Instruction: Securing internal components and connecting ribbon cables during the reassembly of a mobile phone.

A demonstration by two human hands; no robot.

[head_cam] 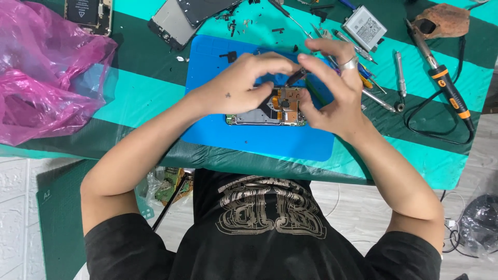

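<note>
An opened phone (270, 111) with its back off lies on a blue work mat (218, 132), circuit board showing. My left hand (241, 85) rests over its upper left part, fingers curled. My right hand (332, 85), a ring on one finger, arches over the phone's right end. Between the fingertips of both hands is a small dark part (296, 77) held just above the phone. Which hand bears the part I cannot tell exactly; both pinch at it.
A pink plastic bag (46, 67) lies at the left. Other phone bodies (174, 21) sit at the far edge. A battery (364, 27), screwdrivers (399, 78), tweezers and a soldering iron (446, 85) with cable lie right. The table's near edge is by my chest.
</note>
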